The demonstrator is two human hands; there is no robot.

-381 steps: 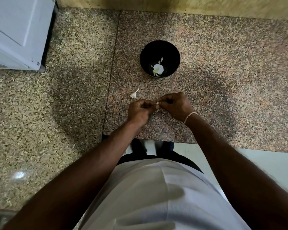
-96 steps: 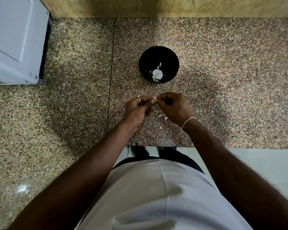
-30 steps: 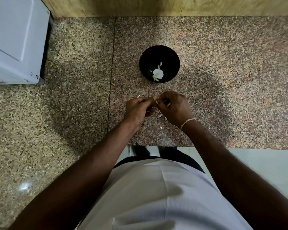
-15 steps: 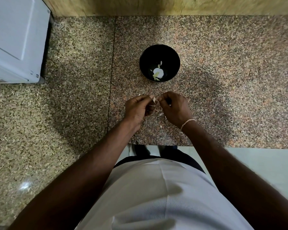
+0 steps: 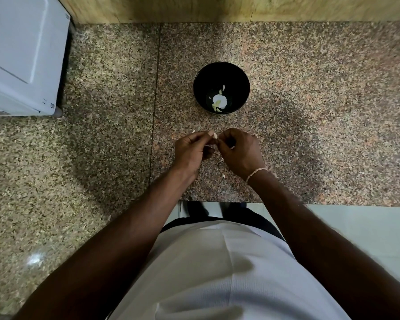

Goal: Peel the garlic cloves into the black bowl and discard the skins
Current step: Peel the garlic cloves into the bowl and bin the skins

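Both my hands pinch one garlic clove over the granite counter.

From the left, I see a white appliance (image 5: 21, 56) at the far corner. My left hand (image 5: 191, 151) has its fingers curled, thumb and forefinger pinching the garlic clove (image 5: 214, 135); my right hand (image 5: 239, 150), fingers curled too, nips the same clove. Skin scraps (image 5: 222, 160) lie beneath. The black bowl (image 5: 221, 72) sits just beyond, holding pale garlic pieces (image 5: 219, 101).

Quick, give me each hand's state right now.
Left hand: closed, pinching a garlic clove at its fingertips.
Right hand: fingers curled, pinching at the same garlic clove.
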